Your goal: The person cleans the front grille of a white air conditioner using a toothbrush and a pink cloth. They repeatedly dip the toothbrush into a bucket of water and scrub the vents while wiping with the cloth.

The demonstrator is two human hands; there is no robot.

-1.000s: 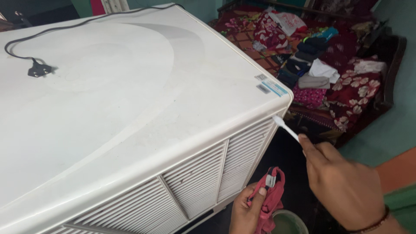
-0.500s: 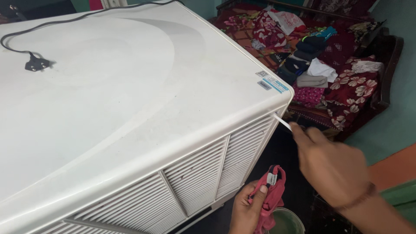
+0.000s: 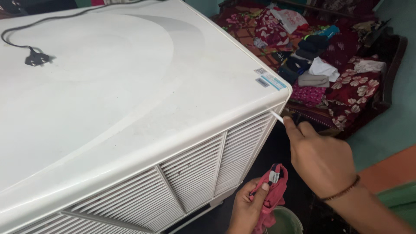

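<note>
I am pinching a thin white brush handle (image 3: pixel 277 117) in my right hand (image 3: pixel 323 162), fingers closed around it, and I am working its tip into the top corner of the big white air cooler (image 3: pixel 130 108), just where the lid edge meets the slatted grille (image 3: pixel 203 167). I judge that short strokes along the seam, with the tip kept flat against the plastic, are lifting grime better than jabbing, which could bend the thin slats. My left hand (image 3: pixel 249 210) is clutching a pink cloth (image 3: pixel 274 190) below, fingers wrapped round it, near the grille's lower corner and above a green bucket (image 3: pixel 284 221); I am keeping it close for wiping.
</note>
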